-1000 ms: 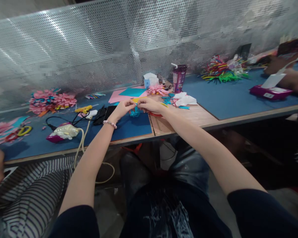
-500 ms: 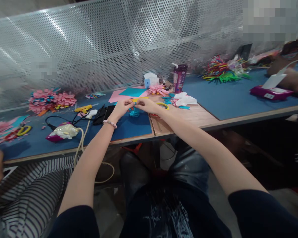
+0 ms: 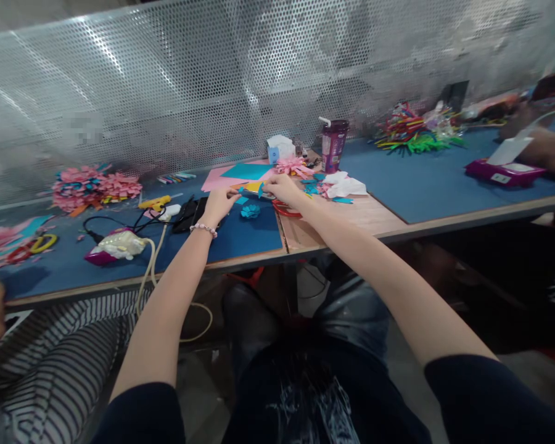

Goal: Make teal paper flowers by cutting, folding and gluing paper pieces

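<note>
My left hand [image 3: 222, 205], with a beaded bracelet at the wrist, is closed in a pinch on a small blue paper piece [image 3: 242, 200]. To its right, my right hand [image 3: 281, 187] pinches another blue paper piece [image 3: 261, 190]. The two hands are apart above the table. Below and between them a blue paper flower [image 3: 250, 211] lies on the blue mat [image 3: 254, 237]. Yellow paper [image 3: 252, 186] shows behind the fingers. Red-handled scissors [image 3: 287, 209] lie partly under my right forearm.
Pink paper [image 3: 215, 179] and a blue sheet [image 3: 245, 171] lie behind my hands. A purple cup [image 3: 334, 147] with a straw stands at the back. A yellow glue gun [image 3: 155, 203] and a cable [image 3: 150, 271] are at left. People sit on both sides.
My hands, which met above the blue flower, have moved apart. Each now has a separate bit of blue paper at its fingertips. The flower is in fuller view.
</note>
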`<act>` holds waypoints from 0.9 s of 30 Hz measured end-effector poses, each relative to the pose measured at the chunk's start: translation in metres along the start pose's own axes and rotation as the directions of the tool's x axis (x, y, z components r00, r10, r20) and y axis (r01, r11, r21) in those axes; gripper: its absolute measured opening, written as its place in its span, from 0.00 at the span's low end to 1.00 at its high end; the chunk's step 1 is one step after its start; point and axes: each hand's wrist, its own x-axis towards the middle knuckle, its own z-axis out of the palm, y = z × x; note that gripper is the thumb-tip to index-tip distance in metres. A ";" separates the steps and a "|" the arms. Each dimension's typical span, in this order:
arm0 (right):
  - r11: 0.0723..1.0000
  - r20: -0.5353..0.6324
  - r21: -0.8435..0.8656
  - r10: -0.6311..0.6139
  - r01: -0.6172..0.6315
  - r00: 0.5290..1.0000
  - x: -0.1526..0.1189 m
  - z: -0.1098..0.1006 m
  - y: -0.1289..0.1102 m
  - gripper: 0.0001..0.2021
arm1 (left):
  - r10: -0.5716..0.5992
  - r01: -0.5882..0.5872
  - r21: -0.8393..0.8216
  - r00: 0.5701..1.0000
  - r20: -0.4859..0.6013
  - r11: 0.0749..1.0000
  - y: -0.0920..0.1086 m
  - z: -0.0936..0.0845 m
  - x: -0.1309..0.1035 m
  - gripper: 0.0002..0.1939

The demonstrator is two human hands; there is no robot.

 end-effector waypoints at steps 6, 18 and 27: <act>0.990 0.037 -0.115 0.083 -0.078 0.996 -0.003 -0.001 -0.001 0.09 | -0.003 -0.008 0.146 0.997 0.076 0.989 -0.014 0.005 0.001 0.25; 0.939 0.163 -0.342 0.009 0.048 0.987 -0.006 0.002 0.000 0.11 | 0.038 -0.040 0.054 0.998 0.044 0.998 -0.016 0.007 0.004 0.18; 0.881 0.064 -0.436 -0.173 0.184 0.983 -0.003 0.005 0.007 0.11 | -0.020 0.021 -0.250 1.000 0.006 0.968 0.004 0.005 0.001 0.19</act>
